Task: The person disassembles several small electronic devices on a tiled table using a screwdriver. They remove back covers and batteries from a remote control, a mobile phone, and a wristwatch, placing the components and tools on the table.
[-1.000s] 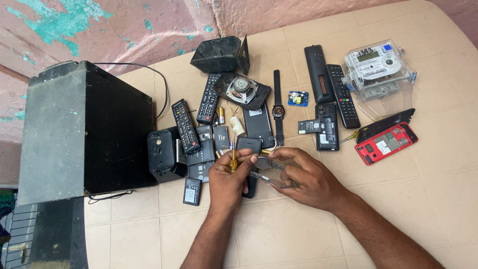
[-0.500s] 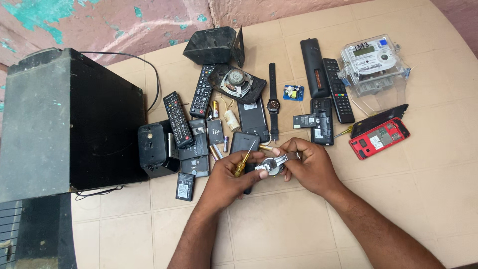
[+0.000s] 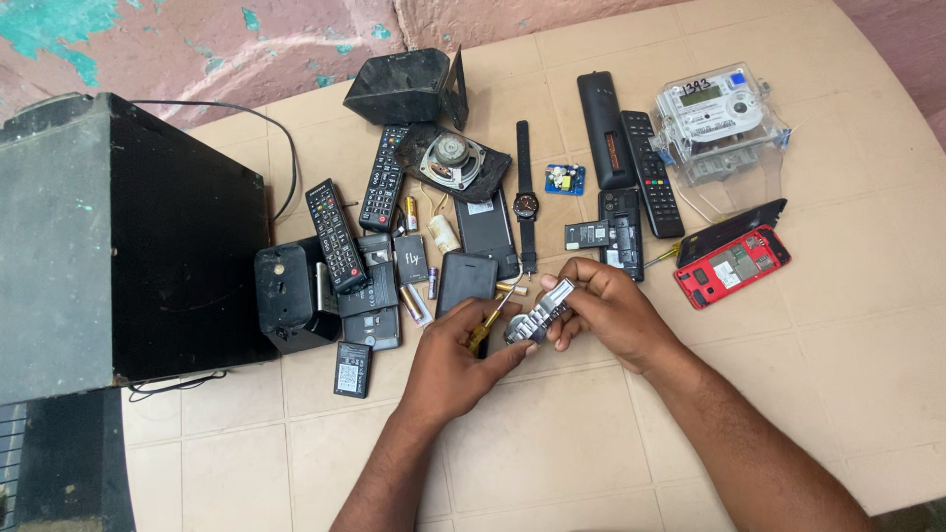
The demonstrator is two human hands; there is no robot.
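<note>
Grey screen and white label on clear electricity meter [image 3: 711,116] at far right; white-labelled black battery [image 3: 351,368] near speaker box.

Both forearms are bare from the lower edge of the view up to the wrists, with no sleeve or cuff showing (whatever is worn higher up lies out of view). The left hand [image 3: 455,360] and the right hand [image 3: 609,313] are ungloved, without rings, a watch or a wristband. The nails on the fingers [image 3: 570,271] look short.
</note>
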